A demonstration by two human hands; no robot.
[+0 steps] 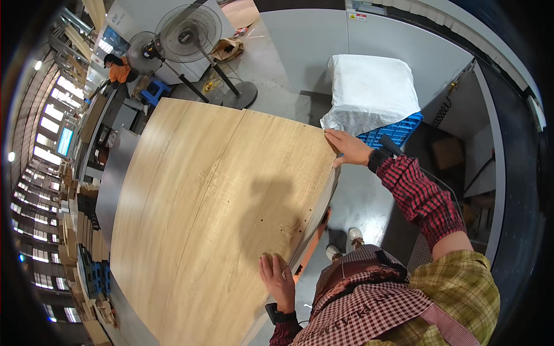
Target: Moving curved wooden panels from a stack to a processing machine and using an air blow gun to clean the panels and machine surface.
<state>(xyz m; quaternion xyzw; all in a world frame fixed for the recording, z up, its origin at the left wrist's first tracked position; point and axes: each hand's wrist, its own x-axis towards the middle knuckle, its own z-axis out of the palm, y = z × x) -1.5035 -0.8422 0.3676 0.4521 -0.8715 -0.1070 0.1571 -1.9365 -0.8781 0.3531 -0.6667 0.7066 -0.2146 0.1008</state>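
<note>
A large wood-grain panel [190, 202] with small dark holes near its right edge lies flat before me. Layered edges beneath it look like more panels. My left hand [279, 285] rests on its near right edge, fingers stretched over the top face; the thumb is partly hidden. At the far right corner, my right hand [351, 149] touches the panel with fingers laid on top and the thumb spread along the side edge. Neither hand has a separate item in it. A shadow falls across the panel between them.
A blue plastic crate [398, 131] under a white cover [372, 86] stands just beyond my right hand. Two pedestal fans [187, 37] stand past the far edge. A grey machine cabinet [404, 43] borders the right. Far left, a person in orange [119, 70] is near a blue stool [154, 92].
</note>
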